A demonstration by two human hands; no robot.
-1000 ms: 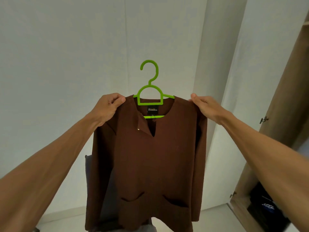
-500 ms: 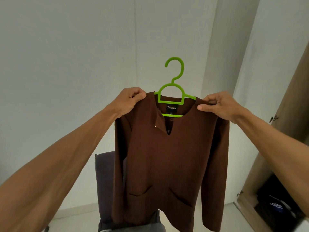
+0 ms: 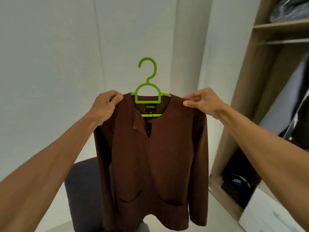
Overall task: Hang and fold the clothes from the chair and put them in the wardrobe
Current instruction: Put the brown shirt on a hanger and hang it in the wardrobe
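Both shoulders of the shirt [image 3: 153,161] are pinched in curled fingers by the left hand [image 3: 105,106] and right hand [image 3: 202,102]; it hangs on a hanger [image 3: 148,84] above the chair [image 3: 83,190]. Gripped seemingly by cloth alone, the hanger may tilt or slip out before reaching the wardrobe [image 3: 247,97] rail [image 3: 287,41].

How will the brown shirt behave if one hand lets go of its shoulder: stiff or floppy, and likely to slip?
Probably floppy: the brown shirt hangs limp, sleeves straight down. It seems light, since the right hand merely pinches its shoulder. The green hanger sits inside the neckline, so it would likely stay on.
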